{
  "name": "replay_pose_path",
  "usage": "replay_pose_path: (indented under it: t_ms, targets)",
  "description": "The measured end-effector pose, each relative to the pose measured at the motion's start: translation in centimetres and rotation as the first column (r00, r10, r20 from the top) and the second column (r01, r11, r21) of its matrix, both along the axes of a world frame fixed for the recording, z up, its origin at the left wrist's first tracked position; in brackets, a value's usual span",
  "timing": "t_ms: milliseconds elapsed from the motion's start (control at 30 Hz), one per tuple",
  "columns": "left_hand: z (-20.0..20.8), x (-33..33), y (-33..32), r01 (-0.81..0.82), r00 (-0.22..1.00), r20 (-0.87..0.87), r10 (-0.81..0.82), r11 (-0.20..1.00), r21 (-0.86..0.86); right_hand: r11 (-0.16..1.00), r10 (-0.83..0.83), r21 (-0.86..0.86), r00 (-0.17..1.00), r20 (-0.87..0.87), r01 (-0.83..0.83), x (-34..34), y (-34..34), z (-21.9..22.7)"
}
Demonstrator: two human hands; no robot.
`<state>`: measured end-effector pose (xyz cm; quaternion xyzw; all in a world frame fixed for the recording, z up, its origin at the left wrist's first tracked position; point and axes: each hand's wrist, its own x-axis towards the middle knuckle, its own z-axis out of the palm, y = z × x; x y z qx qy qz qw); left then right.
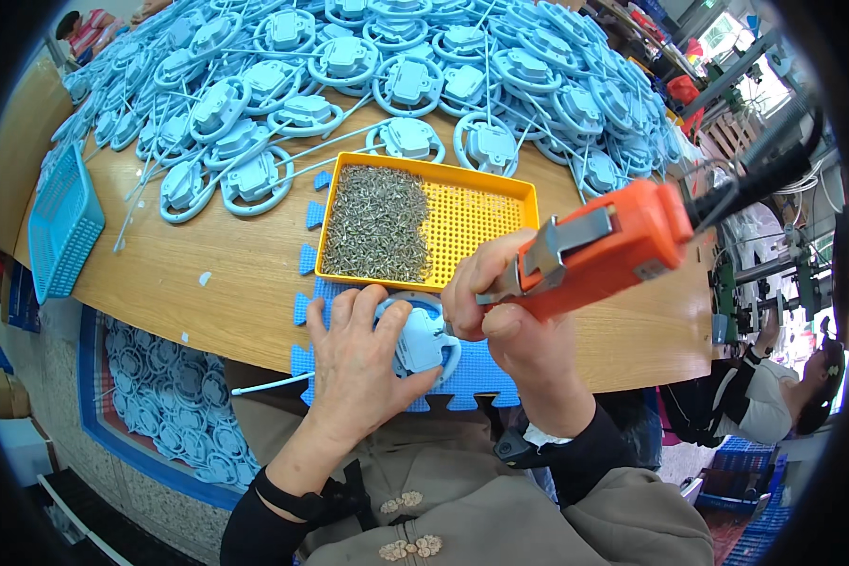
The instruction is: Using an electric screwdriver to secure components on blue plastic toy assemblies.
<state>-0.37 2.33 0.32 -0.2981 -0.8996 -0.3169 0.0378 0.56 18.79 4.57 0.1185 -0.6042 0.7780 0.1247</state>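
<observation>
My right hand [514,307] is wrapped around an orange electric screwdriver [604,250] with a metal lever on its side and a black cable at its rear end. Its tip is hidden behind my fingers, close to a light blue plastic part [423,341]. That part has a ring, a raised middle and a thin rod, and it lies on a blue foam mat [486,377]. My left hand [360,354] holds the part, fingers over its left side and thumb along its near edge. Just beyond, a yellow perforated tray [481,212] holds many small metal screws [373,222] in its left half.
A large heap of similar light blue parts [410,80] covers the far side of the wooden table [245,292]. At the left edge stands a blue basket [66,222]. Below left, a blue-rimmed bin [90,377] holds more parts. Another person [755,406] is at the right.
</observation>
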Motion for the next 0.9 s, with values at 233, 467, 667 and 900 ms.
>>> replay_pose_path:
  t_ms: [233,467,667,900]
  targets:
    - [3.2,1.9,-6.2,-0.094,0.995,-0.026,0.092,0.99,-0.101,0.997,-0.076,0.004,0.982,-0.173,0.078,-0.1,4.2,3.0]
    - [6.9,-0.6,-12.4,-0.237,0.971,-0.093,0.218,0.923,-0.304,0.961,-0.275,-0.013,0.947,-0.167,0.277,-2.3,9.8,1.6]
    - [5.2,-12.7,-6.3,-0.181,0.916,-0.39,0.098,0.967,-0.182,0.907,-0.412,-0.158,0.901,-0.135,0.391,-5.9,9.3,0.1]
    - [0.4,-22.5,-3.0,-0.433,0.87,-0.423,0.252,0.801,-0.413,0.914,-0.402,-0.109,0.911,-0.092,0.392,-6.4,10.9,-1.6]
